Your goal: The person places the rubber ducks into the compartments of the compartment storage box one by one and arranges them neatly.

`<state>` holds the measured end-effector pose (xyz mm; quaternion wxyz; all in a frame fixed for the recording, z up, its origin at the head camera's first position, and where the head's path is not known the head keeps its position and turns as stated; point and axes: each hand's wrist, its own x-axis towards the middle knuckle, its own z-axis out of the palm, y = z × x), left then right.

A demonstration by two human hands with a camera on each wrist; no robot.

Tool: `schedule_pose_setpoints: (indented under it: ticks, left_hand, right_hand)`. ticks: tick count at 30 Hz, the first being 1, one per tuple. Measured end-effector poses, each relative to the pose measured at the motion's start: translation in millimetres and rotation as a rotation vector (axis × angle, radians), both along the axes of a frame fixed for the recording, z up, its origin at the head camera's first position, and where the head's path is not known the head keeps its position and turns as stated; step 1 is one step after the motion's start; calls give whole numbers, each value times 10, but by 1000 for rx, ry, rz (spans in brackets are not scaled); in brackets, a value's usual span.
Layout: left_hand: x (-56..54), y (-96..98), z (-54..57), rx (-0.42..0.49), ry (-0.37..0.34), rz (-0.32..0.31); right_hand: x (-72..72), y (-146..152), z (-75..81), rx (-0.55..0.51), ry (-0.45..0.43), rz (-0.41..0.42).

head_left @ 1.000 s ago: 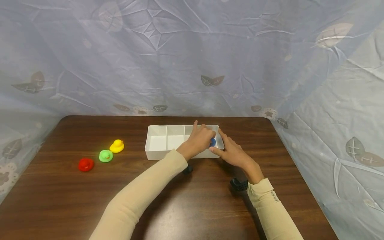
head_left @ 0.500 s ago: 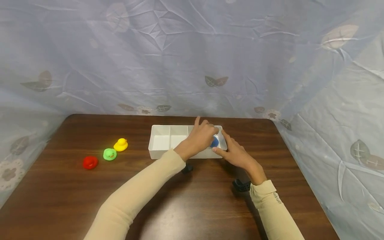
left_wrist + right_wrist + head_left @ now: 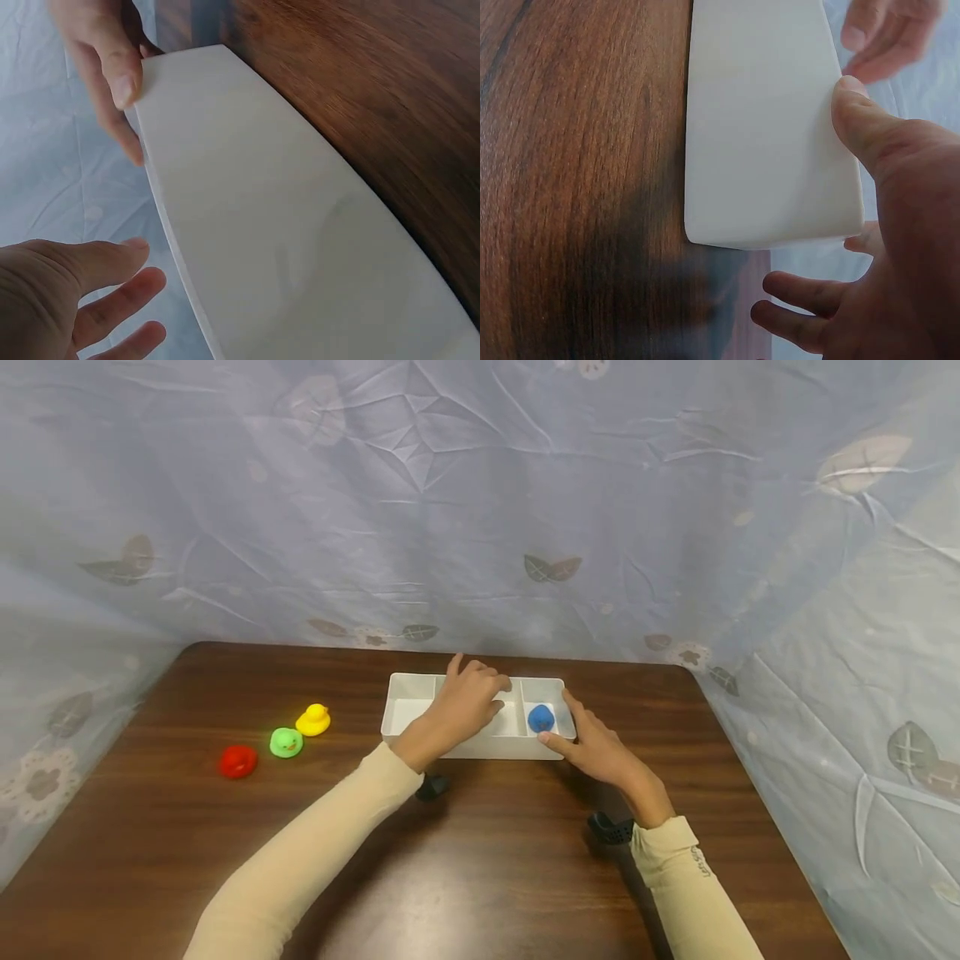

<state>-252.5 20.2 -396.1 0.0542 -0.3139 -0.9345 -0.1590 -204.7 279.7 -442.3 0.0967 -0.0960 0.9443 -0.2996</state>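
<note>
A white compartment box (image 3: 457,748) stands near the back of the table. In its rightmost compartment sits a blue rubber duck (image 3: 541,718), which no hand touches. My left hand (image 3: 467,700) hovers over the middle compartments with loosely bent fingers and holds nothing; the left wrist view shows its thumb and fingertips apart. My right hand (image 3: 600,750) holds the box's right front corner. Its thumb (image 3: 853,101) lies on the front rim, and the other fingers reach around the right end, partly hidden by the box in the right wrist view.
To the left on the brown table (image 3: 480,860) are a yellow rubber duck (image 3: 313,720), a green rubber duck (image 3: 287,742) and a red rubber duck (image 3: 237,762) in a slanting row. Patterned cloth (image 3: 480,527) hangs behind and beside the table.
My left hand has let go of the blue duck and moved left, off the right compartment. My right hand stays at the box corner. The head view has shifted slightly.
</note>
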Motion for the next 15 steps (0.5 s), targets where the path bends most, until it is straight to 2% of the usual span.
schedule_pose_setpoints:
  ticks: [7, 15]
  left_hand:
    - [30, -222, -55, 2, 5, 18]
    - [60, -453, -44, 31, 15, 50]
  right_hand:
    - [15, -33, 13, 5, -21, -6]
    - [32, -29, 37, 11, -30, -4]
